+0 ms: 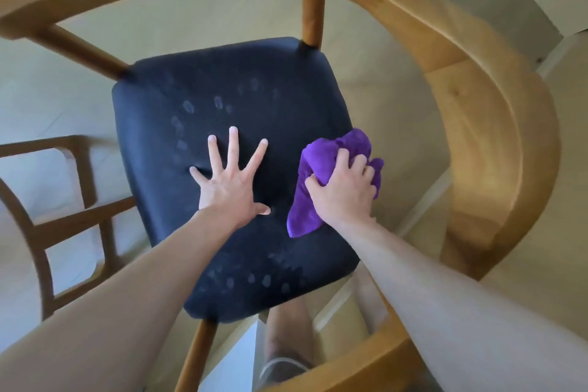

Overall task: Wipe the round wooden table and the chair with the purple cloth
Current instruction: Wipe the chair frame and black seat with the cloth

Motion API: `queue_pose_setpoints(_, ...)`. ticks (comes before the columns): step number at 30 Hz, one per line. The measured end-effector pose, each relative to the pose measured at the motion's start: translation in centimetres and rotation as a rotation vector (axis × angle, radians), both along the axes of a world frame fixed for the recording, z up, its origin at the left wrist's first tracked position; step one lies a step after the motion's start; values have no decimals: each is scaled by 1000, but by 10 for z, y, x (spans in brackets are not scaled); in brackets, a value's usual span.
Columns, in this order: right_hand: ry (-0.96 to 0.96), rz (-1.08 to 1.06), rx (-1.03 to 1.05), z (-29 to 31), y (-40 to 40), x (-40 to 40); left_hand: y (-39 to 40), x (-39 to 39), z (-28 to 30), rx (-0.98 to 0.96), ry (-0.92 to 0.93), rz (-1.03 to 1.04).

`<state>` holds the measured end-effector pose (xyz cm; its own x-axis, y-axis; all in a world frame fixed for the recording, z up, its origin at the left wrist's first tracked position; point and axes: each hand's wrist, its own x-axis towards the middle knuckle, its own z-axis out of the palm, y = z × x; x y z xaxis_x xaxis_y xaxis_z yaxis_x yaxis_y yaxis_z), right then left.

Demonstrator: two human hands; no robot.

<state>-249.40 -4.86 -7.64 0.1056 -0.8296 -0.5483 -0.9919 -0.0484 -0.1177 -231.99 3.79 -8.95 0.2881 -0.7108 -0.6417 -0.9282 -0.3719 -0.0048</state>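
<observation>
I look straight down on a wooden chair with a curved light-wood backrest [496,124] and a dark navy seat cushion [203,79]. Pale fingerprint smudges mark the cushion near its far and near edges. My left hand [230,180] lies flat on the middle of the seat, fingers spread wide. My right hand [342,189] presses a bunched purple cloth [321,153] against the seat's right edge, fingers curled over it. The round table is not in view.
A second wooden chair frame [60,207] stands to the left, close to the seat. Pale floor [51,99] surrounds the chair. My leg and a slipper [283,366] show below the seat's near edge.
</observation>
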Motion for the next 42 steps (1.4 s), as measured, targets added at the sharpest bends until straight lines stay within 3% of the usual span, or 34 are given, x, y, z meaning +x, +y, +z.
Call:
queue_pose_setpoints(3, 92, 93, 184, 4, 56, -11, -2, 1, -2, 1, -10, -8)
queue_pose_setpoints(7, 81, 61, 496, 15, 98, -14, 1, -1, -5, 4, -13, -11)
queue_pose_setpoints(9, 21, -19, 448, 20, 80, -12, 0, 0, -6, 4, -3, -4)
queue_pose_setpoints(14, -154, -191, 42, 25, 7, -6, 2, 0, -7, -7, 12, 4)
queue_pose_setpoints(17, -91, -71, 47, 15, -19, 2, 2, -1, -6, -4, 14, 4)
queue_pose_setpoints(20, 22, 69, 108, 10, 21, -7, 2, -1, -5, 2, 23, 6)
queue_pose_setpoints(24, 125, 313, 297, 9, 84, -28, 1, -2, -5, 8, 19, 16)
queue_pose_setpoints(29, 23, 344, 741, 31, 38, -14, 7, -5, 4, -1, 71, 83)
queue_pose_setpoints(33, -126, 284, 479, 52, -3, 10, 38, -22, 17, -51, 222, 334)
queue_pose_setpoints(36, -195, 353, 280, 54, -16, 19, 70, -38, 36, -53, 311, 534)
queue_pose_setpoints(39, -340, 706, 36, 41, -11, 18, 92, -54, 49, -73, 328, 735)
queue_pose_setpoints(42, -320, 1066, 74, 18, 3, 15, 94, -73, 57, -86, 308, 926)
